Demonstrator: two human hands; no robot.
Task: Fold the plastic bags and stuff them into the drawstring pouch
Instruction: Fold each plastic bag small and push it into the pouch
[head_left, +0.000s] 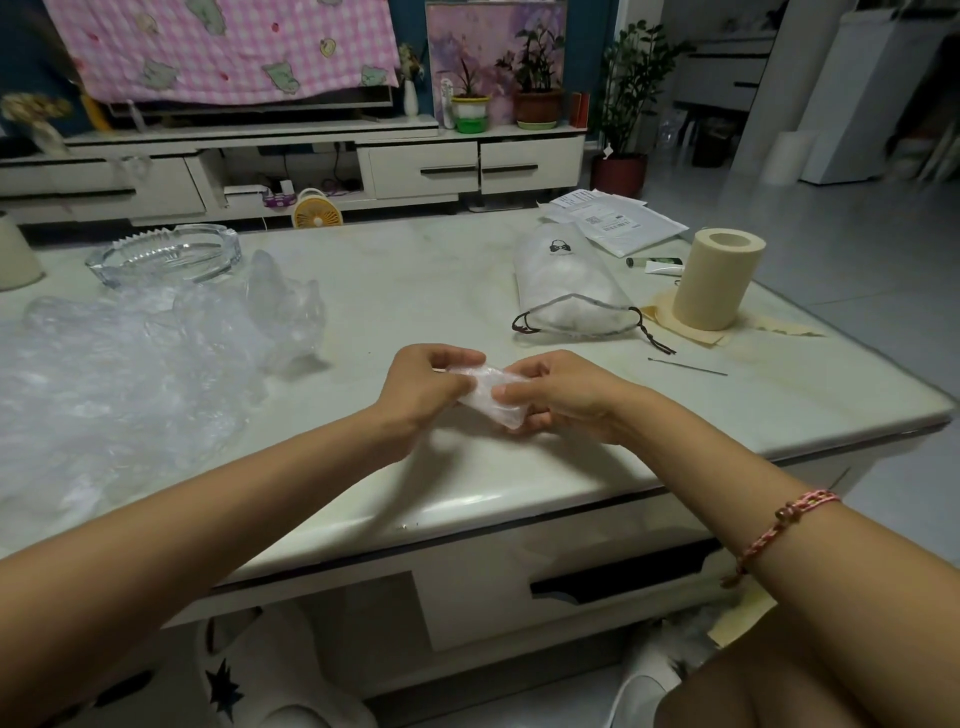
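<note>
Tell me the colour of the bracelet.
The bracelet is braided pink and red; the head view shows it.

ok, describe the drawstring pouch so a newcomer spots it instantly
On the pale coffee table, look just left of the upright beige roll. The drawstring pouch lies there on its side, bulging. Only it has a black logo and dark cords.

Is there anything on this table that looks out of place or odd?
Nothing looks spilled or damaged. Only a thin metal pin lies loose on the table, beside the cord ends of the drawstring pouch; it is slim and easy to miss.
</note>
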